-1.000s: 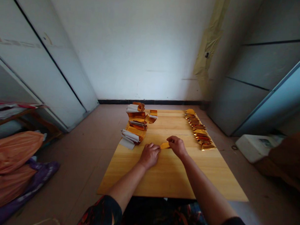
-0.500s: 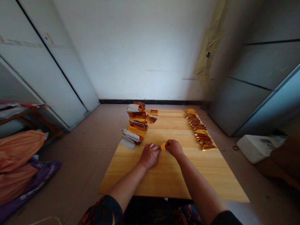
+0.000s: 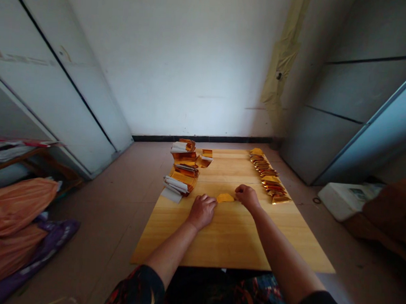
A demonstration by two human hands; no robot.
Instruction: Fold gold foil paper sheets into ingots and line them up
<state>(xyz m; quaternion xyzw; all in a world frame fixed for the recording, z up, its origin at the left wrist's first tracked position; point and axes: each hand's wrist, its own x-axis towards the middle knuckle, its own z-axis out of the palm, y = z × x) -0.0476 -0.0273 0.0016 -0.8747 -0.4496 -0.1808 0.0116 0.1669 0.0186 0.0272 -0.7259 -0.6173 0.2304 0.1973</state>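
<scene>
Clock positions are taken from the middle of the board, with its far edge at twelve.

1. At nine o'clock, orange sacks [image 3: 12, 208] slump on the floor over a purple bag [image 3: 53, 239], beneath a low wooden shelf [image 3: 17, 159]. Behind them at ten o'clock stands a white metal cabinet [image 3: 66, 92].
2. Pinkish floor tiles [image 3: 114, 188] surround the pale wooden board [image 3: 226, 236], and a white wall [image 3: 173, 65] with a black skirting strip [image 3: 200, 138] closes the room at twelve o'clock.
3. At eleven o'clock, near the board's left edge, stand stacks of gold-foil folded paper with white strips [image 3: 184, 169].
4. The left hand [image 3: 202, 211] lies palm down just below center, its fingers [image 3: 209, 199] against the left end of a gold foil piece [image 3: 225, 198].
5. The foil piece lies flat on the board between the hands. The right hand [image 3: 248, 197] has its fingers drawn narrow at the foil's right tip; whether either hand pinches it cannot be told.
6. At one o'clock, a slanting row of folded gold pieces [image 3: 267, 177] runs along the board's right side.
7. At three o'clock, a white box [image 3: 345, 198] sits on the floor before a grey-blue cabinet [image 3: 359, 114], with a brown object [image 3: 392, 209] at the frame's edge.
</scene>
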